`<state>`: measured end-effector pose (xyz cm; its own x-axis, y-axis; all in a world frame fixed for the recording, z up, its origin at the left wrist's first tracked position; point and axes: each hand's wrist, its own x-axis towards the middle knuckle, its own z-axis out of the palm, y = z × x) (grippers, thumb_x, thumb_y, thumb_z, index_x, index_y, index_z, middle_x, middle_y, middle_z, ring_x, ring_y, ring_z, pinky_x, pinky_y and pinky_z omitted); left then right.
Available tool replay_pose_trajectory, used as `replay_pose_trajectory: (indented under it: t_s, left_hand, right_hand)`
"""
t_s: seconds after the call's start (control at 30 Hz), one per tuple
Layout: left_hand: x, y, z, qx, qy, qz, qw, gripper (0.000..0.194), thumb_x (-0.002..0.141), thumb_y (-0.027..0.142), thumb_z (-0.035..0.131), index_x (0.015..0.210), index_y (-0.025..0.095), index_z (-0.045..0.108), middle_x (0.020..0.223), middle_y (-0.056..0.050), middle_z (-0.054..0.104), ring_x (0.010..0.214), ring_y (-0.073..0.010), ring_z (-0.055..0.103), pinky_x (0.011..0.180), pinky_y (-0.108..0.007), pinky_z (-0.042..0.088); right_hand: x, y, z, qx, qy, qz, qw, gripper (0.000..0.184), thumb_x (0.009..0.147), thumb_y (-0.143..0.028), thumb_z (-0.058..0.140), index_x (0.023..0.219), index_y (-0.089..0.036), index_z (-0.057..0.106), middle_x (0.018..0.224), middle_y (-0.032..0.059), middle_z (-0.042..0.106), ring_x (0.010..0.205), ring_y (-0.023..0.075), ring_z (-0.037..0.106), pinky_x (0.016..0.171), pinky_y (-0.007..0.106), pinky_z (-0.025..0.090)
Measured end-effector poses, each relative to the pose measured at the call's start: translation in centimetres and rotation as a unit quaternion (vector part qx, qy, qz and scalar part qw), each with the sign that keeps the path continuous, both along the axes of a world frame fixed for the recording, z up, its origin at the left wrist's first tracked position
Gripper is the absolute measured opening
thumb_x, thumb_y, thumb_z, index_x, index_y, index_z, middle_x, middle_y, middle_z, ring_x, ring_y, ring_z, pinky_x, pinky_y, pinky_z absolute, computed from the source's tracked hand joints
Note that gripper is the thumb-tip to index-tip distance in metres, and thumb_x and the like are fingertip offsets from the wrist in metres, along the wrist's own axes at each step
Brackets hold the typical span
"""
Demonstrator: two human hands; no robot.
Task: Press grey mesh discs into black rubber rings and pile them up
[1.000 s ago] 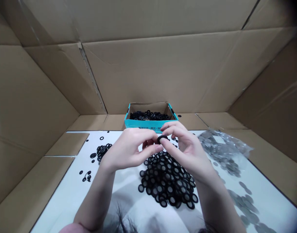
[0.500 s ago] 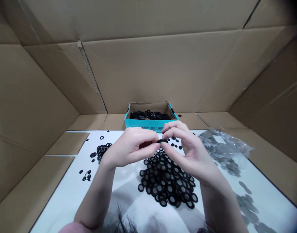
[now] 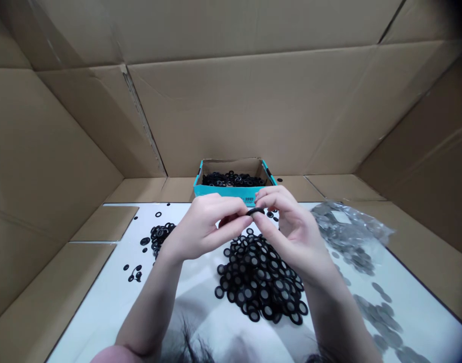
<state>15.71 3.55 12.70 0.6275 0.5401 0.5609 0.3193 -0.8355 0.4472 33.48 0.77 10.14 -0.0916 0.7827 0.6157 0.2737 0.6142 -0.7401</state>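
A black rubber ring point(image 3: 255, 212) is pinched between my two hands, seen nearly edge-on. My left hand point(image 3: 211, 224) grips its left side with thumb and fingertips. On the other side my right hand point(image 3: 289, 229) has its thumb pressed against the ring and its fingers curled behind. Whether a disc sits inside this ring cannot be made out. Below my hands lies a heap of black rings with grey mesh discs in them point(image 3: 261, 282). A smaller pile of black rings point(image 3: 160, 234) lies beyond my left wrist.
A turquoise-edged cardboard box point(image 3: 234, 191) full of black rings stands at the back. To the right are a clear plastic bag of grey discs point(image 3: 347, 227) and loose grey discs point(image 3: 384, 317) on the white table point(image 3: 102, 312). Cardboard walls point(image 3: 231, 111) surround the table.
Both hands have risen slightly with the ring, which has moved a little up and to the right. My right thumb now presses more closely against it.
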Motion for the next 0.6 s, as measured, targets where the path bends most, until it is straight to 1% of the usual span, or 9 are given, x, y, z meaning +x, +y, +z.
replay_pose_trajectory:
  t_s: [0.13, 0.27, 0.37, 0.5, 0.6]
  left_hand:
    - [-0.3, -0.1, 0.3, 0.009, 0.028, -0.004, 1.000, 0.028, 0.092, 0.021, 0.048, 0.065, 0.017, 0.046, 0.058, 0.004, 0.046, 0.057, -0.0103, 0.041, 0.064, -0.025, 0.036]
    - [-0.7, -0.2, 0.6, -0.008, 0.075, -0.044, 0.996, 0.024, 0.090, 0.017, 0.044, 0.066, 0.018, 0.044, 0.057, 0.006, 0.043, 0.054, -0.0096, 0.034, 0.072, -0.029, 0.034]
    - [-0.9, -0.2, 0.8, -0.026, 0.094, -0.070, 0.993, 0.025, 0.090, 0.017, 0.044, 0.066, 0.018, 0.044, 0.057, 0.007, 0.043, 0.055, -0.0100, 0.033, 0.075, -0.030, 0.033]
    - [-1.0, -0.1, 0.8, -0.055, 0.109, -0.084, 0.989, 0.024, 0.096, 0.023, 0.046, 0.073, 0.017, 0.051, 0.062, 0.006, 0.049, 0.056, -0.0097, 0.036, 0.081, -0.028, 0.034]
    - [-1.0, 0.1, 0.8, -0.060, 0.115, -0.065, 0.989, 0.024, 0.096, 0.025, 0.047, 0.074, 0.017, 0.054, 0.063, 0.005, 0.053, 0.061, -0.0108, 0.043, 0.078, -0.026, 0.036]
  right_hand:
    - [0.2, -0.5, 0.5, 0.004, -0.050, 0.015, 0.999, 0.007, 0.089, -0.020, 0.054, 0.084, -0.023, 0.051, 0.092, 0.0045, 0.054, 0.095, 0.0212, 0.052, 0.087, 0.041, 0.042]
    - [0.6, -0.9, 1.0, 0.002, -0.114, 0.053, 0.992, 0.008, 0.088, -0.016, 0.054, 0.087, -0.024, 0.051, 0.093, 0.0037, 0.054, 0.097, 0.0201, 0.051, 0.086, 0.039, 0.042]
    - [1.0, -1.2, 1.2, 0.011, -0.156, 0.064, 0.986, 0.010, 0.088, -0.015, 0.055, 0.087, -0.024, 0.052, 0.093, 0.0030, 0.055, 0.098, 0.0199, 0.050, 0.087, 0.038, 0.042]
    - [1.3, -1.3, 1.3, 0.018, -0.188, 0.057, 0.980, 0.009, 0.088, -0.015, 0.054, 0.086, -0.024, 0.052, 0.093, 0.0032, 0.057, 0.099, 0.0208, 0.050, 0.087, 0.039, 0.041]
    - [1.3, -1.1, 1.2, 0.011, -0.196, 0.050, 0.979, 0.007, 0.090, -0.018, 0.053, 0.087, -0.024, 0.053, 0.094, 0.0038, 0.057, 0.100, 0.0214, 0.050, 0.087, 0.039, 0.041]
